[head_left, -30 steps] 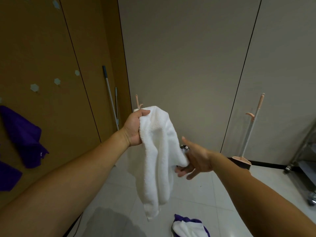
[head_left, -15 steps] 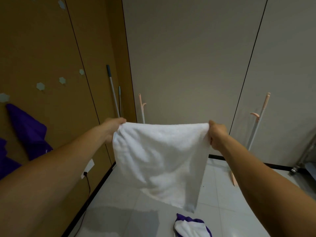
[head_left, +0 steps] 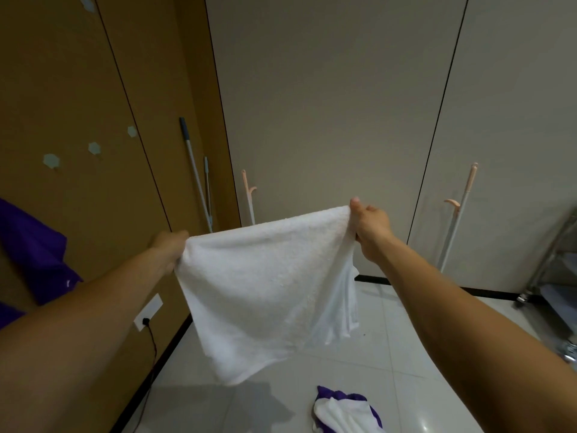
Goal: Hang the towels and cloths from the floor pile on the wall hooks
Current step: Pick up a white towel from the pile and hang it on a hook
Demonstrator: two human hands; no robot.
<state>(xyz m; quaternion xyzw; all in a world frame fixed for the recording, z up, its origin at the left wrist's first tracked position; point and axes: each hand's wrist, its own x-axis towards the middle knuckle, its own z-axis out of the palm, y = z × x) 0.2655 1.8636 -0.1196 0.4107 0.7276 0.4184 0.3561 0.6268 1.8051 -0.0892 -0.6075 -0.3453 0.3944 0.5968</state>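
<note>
A white towel (head_left: 268, 295) hangs spread out in front of me. My left hand (head_left: 170, 246) grips its upper left corner and my right hand (head_left: 370, 228) pinches its upper right corner, held a little higher. On the brown wall to the left are several small pale hexagonal hooks (head_left: 51, 160). A purple cloth (head_left: 34, 248) hangs on that wall at the left edge. The floor pile (head_left: 343, 412) of purple and white cloths lies at the bottom, right of centre.
Mop handles (head_left: 195, 173) lean in the corner. A pink-hooked pole (head_left: 454, 226) stands against the grey wall at the right, another (head_left: 248, 195) behind the towel. A metal trolley (head_left: 552, 267) is at the far right. A wall socket (head_left: 148, 310) with a cable sits low on the left.
The towel went from bunched in my left hand to stretched flat between both hands. My right hand has since risen higher than my left, tilting the top edge.
</note>
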